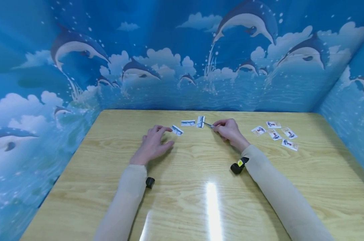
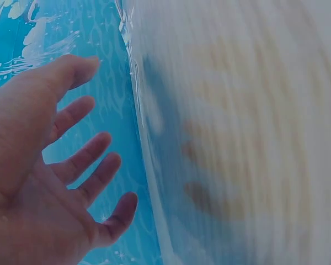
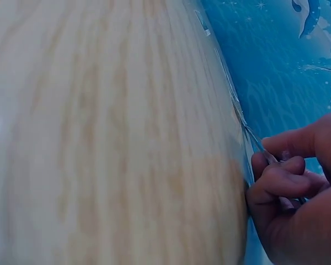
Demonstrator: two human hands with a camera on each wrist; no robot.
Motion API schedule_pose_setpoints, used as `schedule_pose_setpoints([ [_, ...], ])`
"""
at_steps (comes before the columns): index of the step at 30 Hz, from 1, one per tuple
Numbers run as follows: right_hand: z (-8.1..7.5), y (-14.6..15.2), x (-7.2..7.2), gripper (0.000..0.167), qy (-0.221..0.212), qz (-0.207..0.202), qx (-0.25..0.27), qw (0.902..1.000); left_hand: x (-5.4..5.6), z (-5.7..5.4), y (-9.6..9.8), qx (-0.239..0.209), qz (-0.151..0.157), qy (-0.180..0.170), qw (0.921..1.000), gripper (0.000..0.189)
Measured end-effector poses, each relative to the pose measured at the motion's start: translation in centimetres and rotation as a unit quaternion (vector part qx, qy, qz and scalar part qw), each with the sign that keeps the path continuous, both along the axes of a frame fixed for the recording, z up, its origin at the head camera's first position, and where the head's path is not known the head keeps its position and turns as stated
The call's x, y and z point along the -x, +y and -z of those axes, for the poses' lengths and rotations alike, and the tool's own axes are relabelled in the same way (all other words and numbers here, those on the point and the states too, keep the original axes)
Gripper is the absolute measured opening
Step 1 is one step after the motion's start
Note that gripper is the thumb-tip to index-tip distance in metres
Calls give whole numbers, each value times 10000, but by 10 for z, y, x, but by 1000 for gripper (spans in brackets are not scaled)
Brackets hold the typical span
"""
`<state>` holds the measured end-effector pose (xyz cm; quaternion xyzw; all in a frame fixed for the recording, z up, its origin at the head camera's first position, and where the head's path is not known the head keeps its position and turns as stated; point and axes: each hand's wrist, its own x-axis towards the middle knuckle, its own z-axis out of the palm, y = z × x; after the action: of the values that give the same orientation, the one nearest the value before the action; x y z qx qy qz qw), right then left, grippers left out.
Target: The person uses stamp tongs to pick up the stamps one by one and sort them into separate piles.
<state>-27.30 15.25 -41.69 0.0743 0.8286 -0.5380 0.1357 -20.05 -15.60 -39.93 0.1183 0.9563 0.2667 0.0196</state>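
Note:
My right hand [image 1: 228, 130] pinches slim metal tweezers [image 1: 208, 125], held low over the table; the fingers [image 3: 276, 185] curl around them in the right wrist view. The tweezers' tip reaches the right edge of an upright picture card [image 1: 201, 122]; whether it grips the card cannot be made out. Left of that lies a second card [image 1: 188, 123], placed sideways, and then a tilted third card [image 1: 177, 130]. My left hand [image 1: 154, 142] hovers with fingers loosely spread, its index fingertip beside the tilted card. In the left wrist view that hand [image 2: 49, 165] holds nothing.
Several picture cards [image 1: 274, 134] lie in a loose group on the right of the wooden table [image 1: 182, 174]. A blue dolphin-printed backdrop [image 1: 175, 67] stands along the table's back edge and both sides. Light glare [image 1: 212, 211] falls on the near tabletop.

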Motion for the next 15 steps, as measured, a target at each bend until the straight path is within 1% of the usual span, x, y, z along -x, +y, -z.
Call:
schedule_pose_setpoints([
  [4,-1,-1,1,26,91,14,-118,9999,1,0,2,1,-16,-39,10000,51],
  [8,0,0,1,26,242,-101,-278,9993,1,0,3,7,-38,-73,10000,51],
  [10,0,0,0,26,387,-210,-417,9982,0,0,3,17,-51,-96,9999,51],
  [12,0,0,0,26,623,-351,-691,9950,0,-1,4,30,-61,-106,9999,51],
  [15,0,0,-1,27,971,-556,-1156,9870,-2,-2,4,51,-61,-85,9999,51],
])
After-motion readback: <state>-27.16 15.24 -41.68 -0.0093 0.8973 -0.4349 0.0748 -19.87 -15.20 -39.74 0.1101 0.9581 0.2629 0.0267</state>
